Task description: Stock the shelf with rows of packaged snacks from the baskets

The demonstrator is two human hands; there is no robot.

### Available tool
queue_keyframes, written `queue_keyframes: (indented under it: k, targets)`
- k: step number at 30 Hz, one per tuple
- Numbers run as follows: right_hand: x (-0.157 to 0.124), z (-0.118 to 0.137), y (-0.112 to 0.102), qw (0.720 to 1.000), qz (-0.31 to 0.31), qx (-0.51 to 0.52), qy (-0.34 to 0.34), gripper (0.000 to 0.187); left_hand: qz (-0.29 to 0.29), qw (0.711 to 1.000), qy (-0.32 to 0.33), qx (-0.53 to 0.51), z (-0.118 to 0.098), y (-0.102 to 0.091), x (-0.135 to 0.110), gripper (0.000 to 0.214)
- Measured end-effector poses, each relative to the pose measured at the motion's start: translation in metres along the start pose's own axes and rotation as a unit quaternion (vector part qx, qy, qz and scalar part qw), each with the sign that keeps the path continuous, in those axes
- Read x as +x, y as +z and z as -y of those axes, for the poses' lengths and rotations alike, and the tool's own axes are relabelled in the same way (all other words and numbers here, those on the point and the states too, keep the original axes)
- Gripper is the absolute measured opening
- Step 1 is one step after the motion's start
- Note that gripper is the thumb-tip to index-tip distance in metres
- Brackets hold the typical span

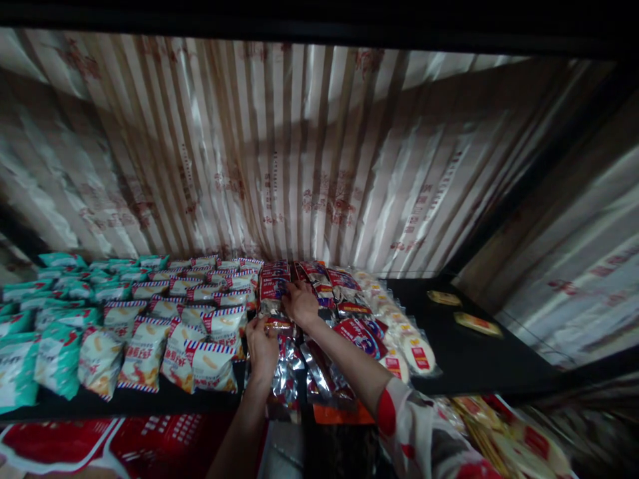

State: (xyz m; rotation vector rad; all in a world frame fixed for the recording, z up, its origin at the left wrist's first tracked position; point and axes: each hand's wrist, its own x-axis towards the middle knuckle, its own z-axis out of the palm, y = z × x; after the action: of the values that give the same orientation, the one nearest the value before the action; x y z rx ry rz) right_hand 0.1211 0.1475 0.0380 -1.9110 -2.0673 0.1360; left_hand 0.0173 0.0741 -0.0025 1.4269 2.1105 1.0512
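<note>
Dark red and silver foil snack packets [272,287] lie in rows in the middle of the black shelf. My left hand [262,346] is at the near left of one row, its fingers closed on the edge of a red snack packet [279,326]. Just beyond it, my right hand [302,306] reaches across from the right, with bent fingers at the right side of the same row. Part of the packets is hidden beneath both hands, and the dim light blurs the fingertips. Nearer packets [285,376] show their silver undersides below my wrists.
White snack bags with striped edges [144,352] and green bags [57,359] fill the left side. Round pale packs [419,356] line the right, with two flat yellow packs [476,324] beyond. Printed sheeting [309,146] hangs behind. Red baskets [164,446] stand below.
</note>
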Motion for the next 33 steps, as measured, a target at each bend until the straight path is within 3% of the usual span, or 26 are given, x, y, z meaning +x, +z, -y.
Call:
queue_keyframes:
  k: [3,8,14,20,24,33]
  targets:
    - [0.005,0.007,0.006,0.996,-0.014,0.005,-0.088,0.035,0.003,1.0,0.0,0.002,0.001,0.0,0.0,0.036]
    - [0.018,0.021,0.016,0.986,0.035,0.008,-0.166,0.042,0.013,1.0,0.011,0.014,0.003,0.0,0.001,0.038]
    - [0.027,0.024,0.021,0.986,0.115,-0.011,-0.119,0.05,0.024,0.997,0.023,0.072,0.002,-0.005,-0.004,0.037]
    - [0.027,0.022,0.026,0.99,0.106,-0.023,-0.091,0.05,-0.037,0.969,0.132,0.204,-0.006,-0.008,-0.019,0.037]
    - [0.028,0.022,0.029,0.99,0.113,-0.029,-0.079,0.05,-0.034,0.966,0.171,0.192,-0.003,0.001,-0.018,0.042]
    - [0.023,0.023,0.029,0.991,0.109,-0.026,-0.072,0.049,0.01,0.969,0.162,0.189,-0.003,0.0,-0.011,0.037]
